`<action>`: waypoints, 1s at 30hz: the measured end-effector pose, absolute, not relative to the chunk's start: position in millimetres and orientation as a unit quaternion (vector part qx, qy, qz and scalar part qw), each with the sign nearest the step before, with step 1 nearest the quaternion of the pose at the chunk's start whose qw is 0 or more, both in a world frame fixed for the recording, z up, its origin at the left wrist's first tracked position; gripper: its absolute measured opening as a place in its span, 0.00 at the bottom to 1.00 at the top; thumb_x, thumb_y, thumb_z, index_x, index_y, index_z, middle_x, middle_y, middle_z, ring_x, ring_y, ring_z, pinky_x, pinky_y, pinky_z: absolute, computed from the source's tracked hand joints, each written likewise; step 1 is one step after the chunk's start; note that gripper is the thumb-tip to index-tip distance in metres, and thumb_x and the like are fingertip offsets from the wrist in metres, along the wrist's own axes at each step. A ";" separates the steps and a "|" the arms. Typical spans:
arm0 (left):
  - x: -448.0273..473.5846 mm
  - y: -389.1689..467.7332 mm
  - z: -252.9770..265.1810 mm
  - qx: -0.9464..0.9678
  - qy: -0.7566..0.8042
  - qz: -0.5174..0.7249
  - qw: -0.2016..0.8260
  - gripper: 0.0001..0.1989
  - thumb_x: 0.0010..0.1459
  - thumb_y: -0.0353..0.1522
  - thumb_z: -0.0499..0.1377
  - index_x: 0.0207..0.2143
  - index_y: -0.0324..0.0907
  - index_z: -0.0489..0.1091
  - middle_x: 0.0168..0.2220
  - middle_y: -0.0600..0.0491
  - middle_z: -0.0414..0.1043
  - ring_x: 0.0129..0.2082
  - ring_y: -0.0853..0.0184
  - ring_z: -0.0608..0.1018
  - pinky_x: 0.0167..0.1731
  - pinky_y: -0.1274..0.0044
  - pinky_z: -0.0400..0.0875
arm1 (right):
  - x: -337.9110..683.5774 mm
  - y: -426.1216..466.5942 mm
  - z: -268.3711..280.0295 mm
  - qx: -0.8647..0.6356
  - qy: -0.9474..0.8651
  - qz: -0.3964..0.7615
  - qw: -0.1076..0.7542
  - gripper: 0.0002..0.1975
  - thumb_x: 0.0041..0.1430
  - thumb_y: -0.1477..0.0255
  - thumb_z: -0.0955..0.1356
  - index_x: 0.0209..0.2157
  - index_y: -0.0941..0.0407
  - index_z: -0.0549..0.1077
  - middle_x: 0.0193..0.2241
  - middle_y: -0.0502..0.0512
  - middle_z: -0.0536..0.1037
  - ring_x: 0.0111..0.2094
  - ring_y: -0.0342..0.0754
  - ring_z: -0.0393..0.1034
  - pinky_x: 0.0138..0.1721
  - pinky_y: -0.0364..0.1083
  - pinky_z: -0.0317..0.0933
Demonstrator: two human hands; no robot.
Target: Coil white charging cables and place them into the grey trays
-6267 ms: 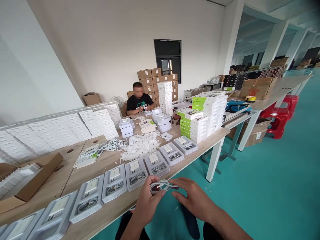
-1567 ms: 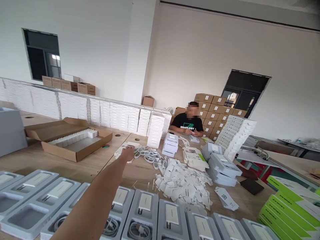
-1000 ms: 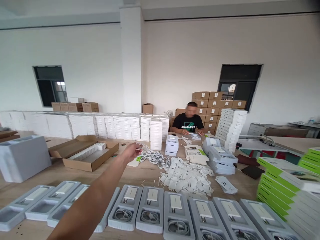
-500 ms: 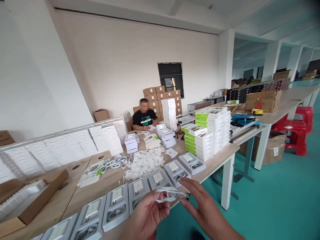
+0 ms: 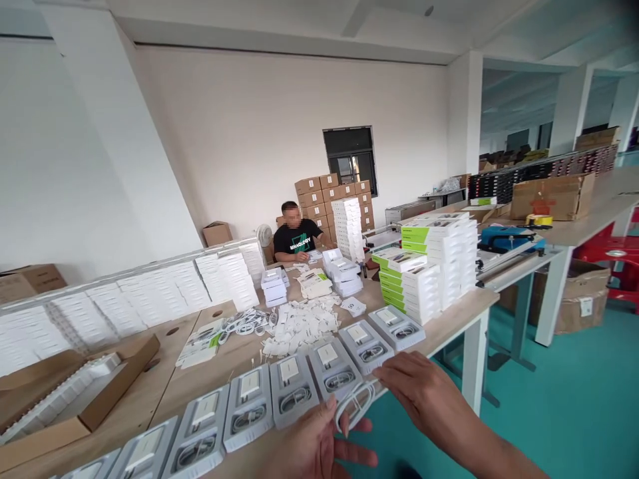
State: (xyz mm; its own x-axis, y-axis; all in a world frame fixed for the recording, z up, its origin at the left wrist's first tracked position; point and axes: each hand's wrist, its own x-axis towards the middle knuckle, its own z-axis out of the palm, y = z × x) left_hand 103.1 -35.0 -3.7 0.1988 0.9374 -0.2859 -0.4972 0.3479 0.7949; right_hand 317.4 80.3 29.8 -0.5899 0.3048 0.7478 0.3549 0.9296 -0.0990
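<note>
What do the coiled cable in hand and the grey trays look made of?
Coiled cable: looks like white rubbery plastic sheathing, smooth, bending in soft loops.
Grey trays: probably thin moulded plastic, matte light grey, with formed pockets and rounded edges; moulded pulp can't be ruled out.
</note>
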 end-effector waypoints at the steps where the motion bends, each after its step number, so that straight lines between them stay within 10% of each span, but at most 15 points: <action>1: 102.7 -35.8 -4.8 0.288 0.402 0.483 0.723 0.19 0.60 0.48 0.56 0.33 0.40 0.67 0.36 0.45 0.77 0.27 0.64 0.80 0.17 0.81 0.63 | 316.6 80.2 29.8 -0.180 -0.896 -0.051 0.403 0.13 0.65 0.77 0.61 0.43 0.51 0.75 0.32 0.53 0.78 0.33 0.48 0.71 0.32 0.47 0.61; 11: 108.3 -24.7 -3.2 0.310 0.500 0.586 0.557 0.25 0.57 0.51 0.57 0.22 0.43 0.55 0.25 0.54 0.65 0.20 0.75 0.62 0.19 0.79 0.48 | 286.3 70.5 6.7 -0.232 -0.913 -0.141 0.305 0.13 0.58 0.84 0.61 0.25 0.53 0.68 0.25 0.52 0.70 0.28 0.47 0.61 0.30 0.48 0.52; 17: 108.0 -13.0 -19.3 0.307 0.532 0.585 0.530 0.23 0.55 0.52 0.59 0.28 0.43 0.58 0.23 0.60 0.57 0.19 0.77 0.55 0.19 0.79 0.42 | 273.1 62.0 10.7 -0.350 -0.869 0.172 0.305 0.13 0.67 0.68 0.57 0.27 0.52 0.61 0.22 0.47 0.67 0.21 0.44 0.55 0.22 0.45 0.44; 30: 112.5 -10.4 -36.5 0.230 0.477 0.598 0.602 0.27 0.48 0.54 0.63 0.34 0.41 0.62 0.22 0.62 0.56 0.17 0.80 0.53 0.19 0.80 0.38 | 244.5 59.6 -20.5 -0.280 -0.638 0.600 0.393 0.18 0.61 0.55 0.63 0.30 0.55 0.70 0.26 0.51 0.77 0.25 0.48 0.73 0.30 0.46 0.65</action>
